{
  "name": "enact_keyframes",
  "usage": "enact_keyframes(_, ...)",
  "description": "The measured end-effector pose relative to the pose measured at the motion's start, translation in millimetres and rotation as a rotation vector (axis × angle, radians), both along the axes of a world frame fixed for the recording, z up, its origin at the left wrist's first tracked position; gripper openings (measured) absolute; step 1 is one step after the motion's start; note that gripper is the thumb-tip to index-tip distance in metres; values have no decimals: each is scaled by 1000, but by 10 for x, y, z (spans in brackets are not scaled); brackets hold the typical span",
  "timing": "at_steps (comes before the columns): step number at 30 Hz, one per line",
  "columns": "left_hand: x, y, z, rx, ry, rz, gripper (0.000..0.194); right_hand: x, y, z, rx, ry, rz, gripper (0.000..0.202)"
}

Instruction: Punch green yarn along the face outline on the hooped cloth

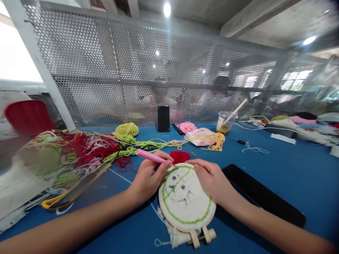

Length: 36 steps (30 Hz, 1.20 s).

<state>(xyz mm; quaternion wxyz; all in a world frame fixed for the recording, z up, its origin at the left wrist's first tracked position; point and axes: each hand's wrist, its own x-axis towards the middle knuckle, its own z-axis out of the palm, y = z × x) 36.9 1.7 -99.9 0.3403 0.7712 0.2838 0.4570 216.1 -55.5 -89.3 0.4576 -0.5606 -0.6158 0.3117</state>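
Note:
My left hand (151, 173) is closed around a pink pen-shaped punch needle (149, 156), whose lower end meets the upper left rim of a round embroidery hoop (162, 208). White cloth (197, 197) is stretched in the hoop, with dark drawn marks and a looped green yarn (182, 221) line round its edge and slanting across. My right hand (212, 178) grips the hoop's upper right side, its fingertips near the far rim. Beyond the hoop lies a bundle of red yarn (180, 156). The hoop's wooden screw clamp (202, 237) points towards me.
Tangled yarn (90, 144) and scissors with yellow handles (76, 187) lie left. A black phone (163, 118) stands before the perforated metal screen (119, 70). Right are a plastic cup (224, 122), a long black object (265, 195) and a small black-handled tool (239, 141).

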Motion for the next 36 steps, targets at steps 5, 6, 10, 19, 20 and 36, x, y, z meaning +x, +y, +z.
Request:
enact_keyframes(5, 1, 9, 33, 92, 58, -3, 13, 10, -4, -7, 7, 10, 7, 29)
enact_keyframes(6, 9, 14, 40, 97, 83, -14, 13, 10, -9, -2, 4, 19, 10, 29)
enact_keyframes(10, 60, 29, 54, 98, 181, -83, 13, -8, -44, 44, 25, 37, 53, 29)
enact_keyframes(19, 37, 13, 57, 65, 106, 15, 19, -17, -5, 1, 4, 43, 43, 29)
enact_keyframes(20, 26, 10, 52, 52, 85, 42, 20, -11, 4, -15, -1, 43, 38, 29)
enact_keyframes(36, -1, -16, 44, 62, 82, 41, 21, 5, 13, -50, 7, 33, 26, 29)
